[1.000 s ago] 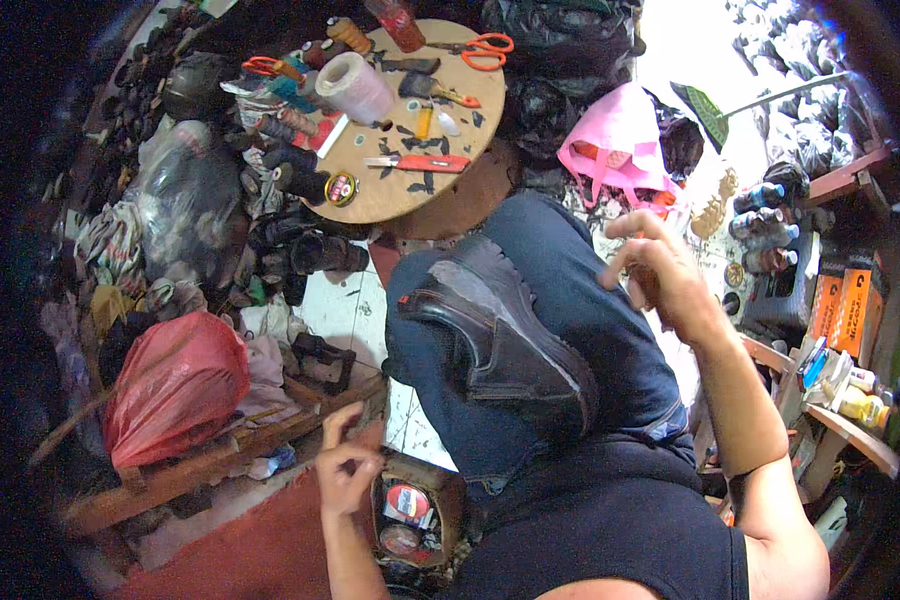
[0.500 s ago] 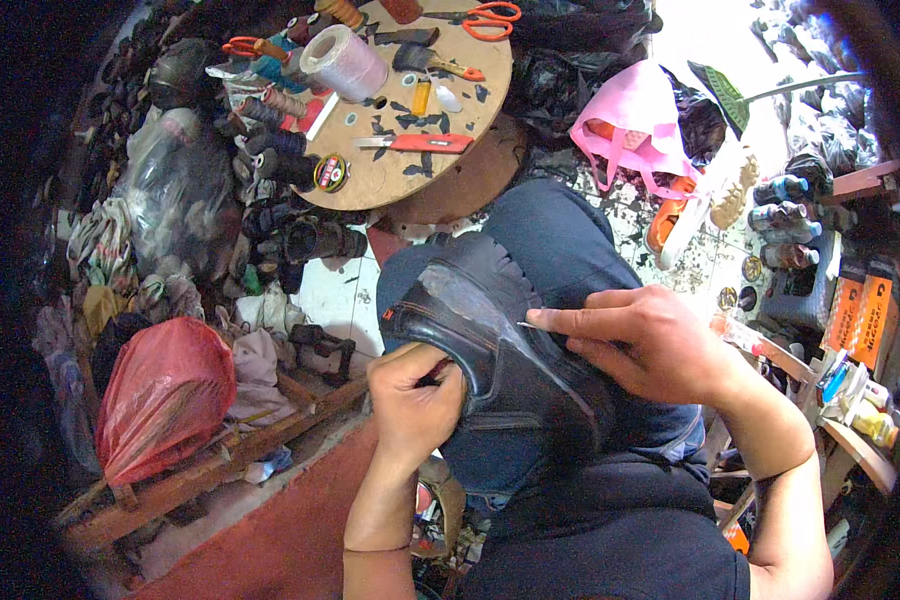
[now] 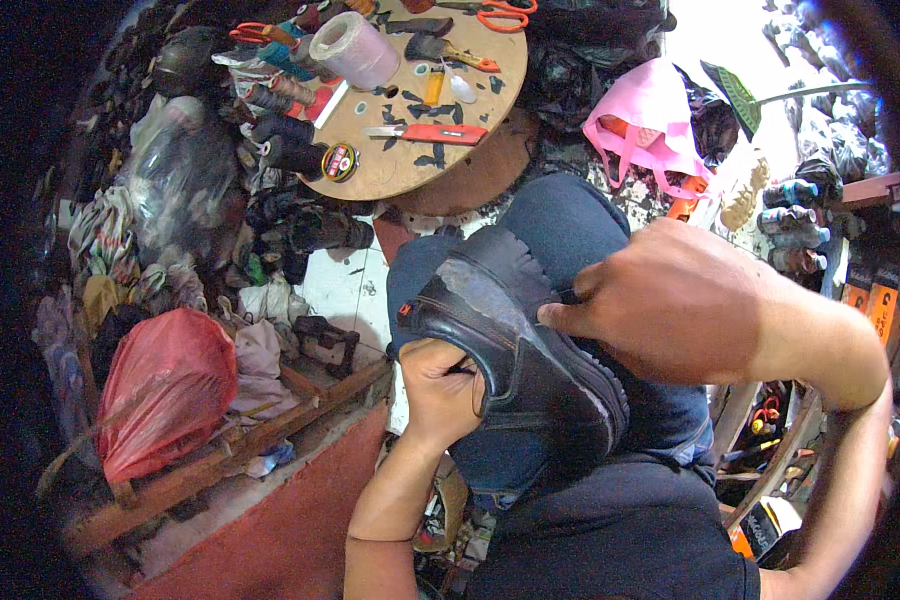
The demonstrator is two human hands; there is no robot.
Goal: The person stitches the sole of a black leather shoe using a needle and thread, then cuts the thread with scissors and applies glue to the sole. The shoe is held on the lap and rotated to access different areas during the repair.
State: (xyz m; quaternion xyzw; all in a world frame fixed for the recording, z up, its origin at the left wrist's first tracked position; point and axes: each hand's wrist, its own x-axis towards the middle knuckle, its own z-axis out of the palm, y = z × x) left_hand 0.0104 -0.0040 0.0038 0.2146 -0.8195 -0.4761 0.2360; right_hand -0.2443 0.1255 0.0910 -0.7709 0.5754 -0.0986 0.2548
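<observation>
A black leather shoe (image 3: pixel 555 385) lies tilted across my lap, over dark trousers (image 3: pixel 560 225). A dull grey, scuffed band runs along its side just above the chunky sole. At the shoe's opening, my left hand (image 3: pixel 440 395) is closed around the collar, with part of the fingers hidden inside. My right hand (image 3: pixel 670 300) is at the side of the shoe near the sole edge, fingers curled and thumb tip close to the grey band. Whatever is pinched there is hidden by the hand.
Ahead stands a round wooden table (image 3: pixel 390 165) with a red-handled cutter knife (image 3: pixel 440 134), a thread cone (image 3: pixel 355 50), a brush, orange scissors (image 3: pixel 507 15) and a small round tin (image 3: pixel 339 161). A pink bag (image 3: pixel 650 125) lies far right; a red plastic bag (image 3: pixel 170 390) sits left.
My right hand has turned over and its elbow has swung outward to the right. The thin pale tip seen at its fingers before is now hidden. The shoe has shifted slightly right.
</observation>
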